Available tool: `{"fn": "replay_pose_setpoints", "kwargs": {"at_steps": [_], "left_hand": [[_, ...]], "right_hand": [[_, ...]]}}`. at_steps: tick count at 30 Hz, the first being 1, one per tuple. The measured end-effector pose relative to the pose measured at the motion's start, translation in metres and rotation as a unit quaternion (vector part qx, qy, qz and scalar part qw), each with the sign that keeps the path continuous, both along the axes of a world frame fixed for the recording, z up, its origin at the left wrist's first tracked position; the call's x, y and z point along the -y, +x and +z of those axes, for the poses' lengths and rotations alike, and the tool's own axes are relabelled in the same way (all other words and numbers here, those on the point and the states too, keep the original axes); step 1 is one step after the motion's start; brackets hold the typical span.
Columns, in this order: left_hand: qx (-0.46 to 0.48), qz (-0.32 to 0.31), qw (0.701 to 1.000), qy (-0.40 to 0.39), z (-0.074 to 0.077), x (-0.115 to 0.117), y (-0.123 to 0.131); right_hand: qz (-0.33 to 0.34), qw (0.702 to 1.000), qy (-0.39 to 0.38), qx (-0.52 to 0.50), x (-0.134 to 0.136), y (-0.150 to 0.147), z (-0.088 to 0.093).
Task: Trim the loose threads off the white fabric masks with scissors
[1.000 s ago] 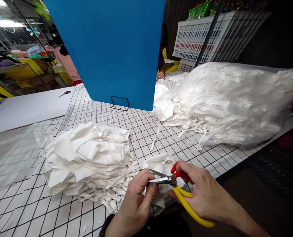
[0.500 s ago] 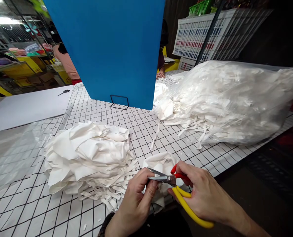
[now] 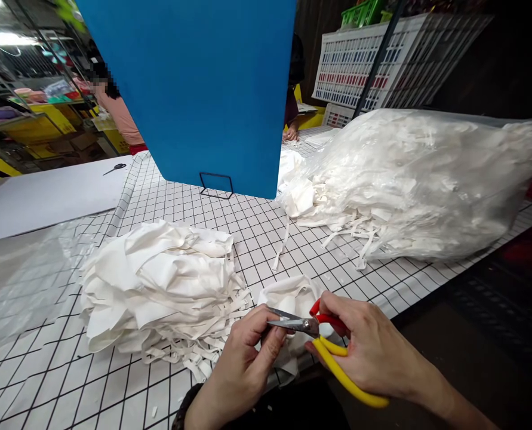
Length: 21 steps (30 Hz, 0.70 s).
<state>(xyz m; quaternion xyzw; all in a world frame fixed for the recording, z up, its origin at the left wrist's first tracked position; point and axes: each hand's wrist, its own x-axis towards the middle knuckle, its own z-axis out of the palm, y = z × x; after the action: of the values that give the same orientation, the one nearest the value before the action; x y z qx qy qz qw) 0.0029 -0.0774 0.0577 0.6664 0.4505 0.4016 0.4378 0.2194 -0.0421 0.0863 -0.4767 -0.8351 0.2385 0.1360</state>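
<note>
In my right hand [image 3: 371, 340] are scissors [image 3: 308, 326] with red and yellow handles. Their blades are parted and point left, reaching the fingertips of my left hand [image 3: 243, 361]. That hand is closed in a pinch, thumb against fingers, on a white cloth piece [image 3: 290, 289] that hangs behind and below the blades at the table's near edge. The exact bit between the blades is hidden by my fingers. Just left of my hands lies a heaped stack of white cloth pieces [image 3: 158, 275], with narrow straps fanned out along its right and front side.
A big clear plastic bag [image 3: 427, 185] of white cloth pieces fills the table's right side. A tall blue board [image 3: 203, 89] on a wire stand blocks the middle view. Black scissors [image 3: 114, 169] lie far left. Co-workers' parts show behind; white crates [image 3: 373, 65] stand back right.
Both hands and the scissors hold nearly the same pose. The left wrist has shifted very slightly left, and the whole view has moved a little.
</note>
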Motion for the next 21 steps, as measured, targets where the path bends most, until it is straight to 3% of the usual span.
{"fn": "replay_pose_setpoints", "kwargs": {"at_steps": [8, 21], "left_hand": [[-0.031, -0.010, 0.999, 0.004, 0.007, -0.002, -0.003], [-0.003, -0.027, 0.999, -0.018, 0.005, -0.002, -0.003]], "right_hand": [[-0.003, 0.999, -0.033, -0.013, 0.000, -0.002, -0.001], [-0.006, 0.999, -0.029, -0.022, 0.003, -0.001, -0.011]]}}
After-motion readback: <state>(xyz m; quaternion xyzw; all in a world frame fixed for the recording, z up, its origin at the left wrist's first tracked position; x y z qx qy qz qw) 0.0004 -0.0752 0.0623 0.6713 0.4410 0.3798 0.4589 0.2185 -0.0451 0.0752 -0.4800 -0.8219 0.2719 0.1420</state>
